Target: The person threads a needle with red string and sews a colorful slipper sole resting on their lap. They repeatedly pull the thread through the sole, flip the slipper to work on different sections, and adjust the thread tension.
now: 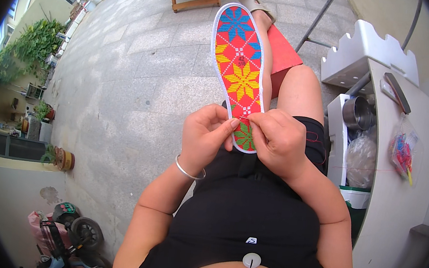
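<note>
An embroidered insole (242,81) with a white bound edge lies lengthwise before me, over my lap. Blue, yellow and green star flowers are stitched on its red ground. My left hand (211,129) grips its left edge near the lower end, thumb on top and fingers underneath. At the opposite edge, the thumb and forefinger of my right hand (277,136) are pinched together at the stitching. A fine needle or taut thread seems to run between both fingertips; it is too thin to tell which. Loose red thread (312,137) trails over my black shorts on the right.
To the right, a pale tabletop (391,207) carries a clear bag of coloured thread (403,150) and a white foam box (372,52). A metal pot (357,111) sits below. Ahead are a red block (283,55) and a wooden table (192,6).
</note>
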`<state>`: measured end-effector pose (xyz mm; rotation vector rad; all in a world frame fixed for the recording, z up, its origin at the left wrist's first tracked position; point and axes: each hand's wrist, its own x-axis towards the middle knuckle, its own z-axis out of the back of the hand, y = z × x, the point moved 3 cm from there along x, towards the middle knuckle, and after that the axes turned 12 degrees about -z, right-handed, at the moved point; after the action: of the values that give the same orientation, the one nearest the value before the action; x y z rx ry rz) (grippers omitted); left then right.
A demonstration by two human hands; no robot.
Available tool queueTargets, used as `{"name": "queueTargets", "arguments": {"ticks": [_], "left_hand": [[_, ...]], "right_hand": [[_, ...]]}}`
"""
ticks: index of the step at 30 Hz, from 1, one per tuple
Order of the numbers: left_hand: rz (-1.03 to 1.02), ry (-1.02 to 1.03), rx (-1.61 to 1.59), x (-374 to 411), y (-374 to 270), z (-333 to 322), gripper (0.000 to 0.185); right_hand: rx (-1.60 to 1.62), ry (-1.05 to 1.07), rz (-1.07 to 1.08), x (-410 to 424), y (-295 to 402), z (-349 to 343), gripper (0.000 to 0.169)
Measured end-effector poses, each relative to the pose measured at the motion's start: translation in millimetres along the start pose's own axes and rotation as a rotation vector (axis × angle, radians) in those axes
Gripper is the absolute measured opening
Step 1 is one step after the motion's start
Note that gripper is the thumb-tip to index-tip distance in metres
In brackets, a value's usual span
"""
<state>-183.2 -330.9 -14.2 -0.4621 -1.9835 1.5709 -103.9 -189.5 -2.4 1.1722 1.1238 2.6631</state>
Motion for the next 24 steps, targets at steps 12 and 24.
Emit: {"name": "queueTargets", "arguments": {"ticks": [12, 24], "left_hand": [[-0.017, -0.001, 0.016, -2.1, 1.0, -0.7, 0.005], [-0.012, -0.007, 0.025, -3.7, 0.1, -1.8, 0.006]], "right_hand": [[0.019, 0.000, -0.026, -1.5, 1.1, -0.3, 0.012], [-0.003, -0.001, -0.023, -1.7, 3.1, 0.5, 0.012]]}}
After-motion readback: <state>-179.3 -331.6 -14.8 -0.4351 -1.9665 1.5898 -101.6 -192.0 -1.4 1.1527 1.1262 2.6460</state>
